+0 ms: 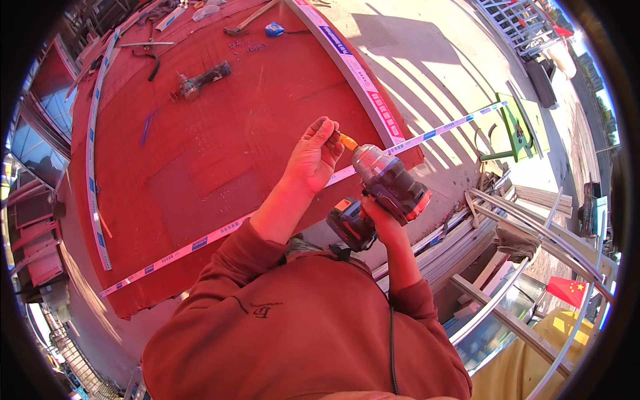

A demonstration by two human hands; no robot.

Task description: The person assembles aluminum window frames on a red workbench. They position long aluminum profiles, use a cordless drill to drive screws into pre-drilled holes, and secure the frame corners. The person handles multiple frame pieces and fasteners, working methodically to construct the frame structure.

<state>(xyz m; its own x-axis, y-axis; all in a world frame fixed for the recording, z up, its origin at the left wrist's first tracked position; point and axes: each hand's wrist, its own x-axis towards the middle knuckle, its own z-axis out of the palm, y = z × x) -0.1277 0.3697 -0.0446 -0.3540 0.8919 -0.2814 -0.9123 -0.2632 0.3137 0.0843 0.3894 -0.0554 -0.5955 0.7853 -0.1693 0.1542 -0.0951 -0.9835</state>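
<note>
Raised in front of the chest, by the near right corner of the red worktop [253,120]: a cordless driver [390,175], pointing up and leftward with an orange nose piece [346,141] and carrying a dark battery pack [352,223] below. Gripped at the handle by the right hand [383,217], with fingers wrapped around; trigger hidden from view. At the nose, pinched between thumb and fingertips of the left hand [312,157], apparently a small dark piece [336,134]; too small to tell bit from fastener.

Beyond, a long printed strip [200,244] across the near side, another strip [92,153] along the left, and a thicker wrapped bar [360,79] toward the right edge. Farther off, lying loose: a second power tool [203,80] and a hammer [257,18].

Likeliest trouble, by judgement: nipped or twisted fingertips, from an accidental trigger squeeze with the left hand so close to the nose. Also possible: loss of the small piece, from so slight a pinch.

On strips and bar, repeated printing in blue, pink and white, mostly too small to read. On the dark-red sweatshirt [320,340], a dark chest mark. On a red flag [567,291] at far right, yellow stars.
</note>
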